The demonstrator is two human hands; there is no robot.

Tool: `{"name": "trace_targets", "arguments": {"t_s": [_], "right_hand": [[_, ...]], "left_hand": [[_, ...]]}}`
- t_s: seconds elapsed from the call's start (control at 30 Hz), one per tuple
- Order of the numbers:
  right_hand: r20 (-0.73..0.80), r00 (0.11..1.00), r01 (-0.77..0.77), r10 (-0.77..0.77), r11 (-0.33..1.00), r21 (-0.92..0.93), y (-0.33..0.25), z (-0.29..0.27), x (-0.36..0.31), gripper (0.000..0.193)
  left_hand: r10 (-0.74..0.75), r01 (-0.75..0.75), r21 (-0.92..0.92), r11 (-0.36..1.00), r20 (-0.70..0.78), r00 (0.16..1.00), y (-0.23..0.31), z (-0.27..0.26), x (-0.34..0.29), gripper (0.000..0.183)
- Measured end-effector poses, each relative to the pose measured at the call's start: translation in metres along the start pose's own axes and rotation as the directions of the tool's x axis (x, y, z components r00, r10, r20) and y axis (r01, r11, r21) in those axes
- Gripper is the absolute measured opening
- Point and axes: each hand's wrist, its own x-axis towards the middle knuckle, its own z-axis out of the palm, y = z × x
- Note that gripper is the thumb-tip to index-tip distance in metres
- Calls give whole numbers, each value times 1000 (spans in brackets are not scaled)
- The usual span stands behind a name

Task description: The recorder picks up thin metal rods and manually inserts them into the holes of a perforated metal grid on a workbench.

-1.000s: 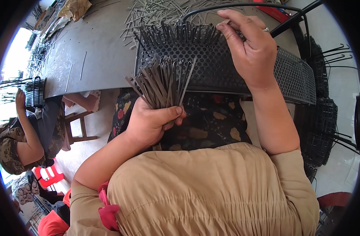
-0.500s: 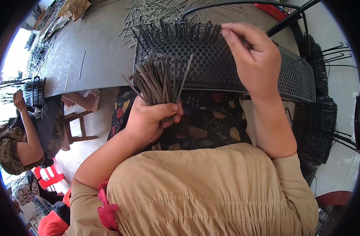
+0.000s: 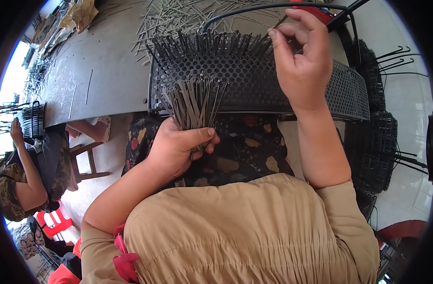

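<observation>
My left hand [image 3: 181,144] is closed round a bundle of thin grey metal strips [image 3: 195,102], held upright and fanned out in front of my lap. Beyond it stands a black perforated metal rack [image 3: 226,87] with a long curved handle [image 3: 273,5]. A row of dark strips [image 3: 207,45] stands up along the rack's far side, many with small looped or knobbed tops. My right hand [image 3: 304,66] is raised over the rack's right part near the end of that row. Its thumb and fingers pinch one thin strip, partly hidden by the fingers.
Loose strips [image 3: 164,23] lie heaped on the grey table [image 3: 102,61] behind the rack, and two lie singly at left. Brown paper [image 3: 79,14] is at the far left. Stacked black wire racks [image 3: 375,151] stand at right. Another person [image 3: 27,175] works at left beside a wooden stool [image 3: 91,163].
My right hand has risen slightly away from the row's end, its fingers opening more upward, and a thin strip shows in them. The left hand keeps its bundle. The view has shifted a little.
</observation>
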Motion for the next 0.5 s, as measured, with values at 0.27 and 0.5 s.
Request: {"name": "trace_targets", "arguments": {"t_s": [0.27,0.5], "right_hand": [[128,982,152,-135,980,-131,13,7,-2,26],[169,970,206,-173,957,-202,0,8,-8,18]], "left_hand": [[-9,9,-9,1000,4,1000,-1,0,1,14],[-18,18,-20,1000,-16,1000,0,1,1,15]]}}
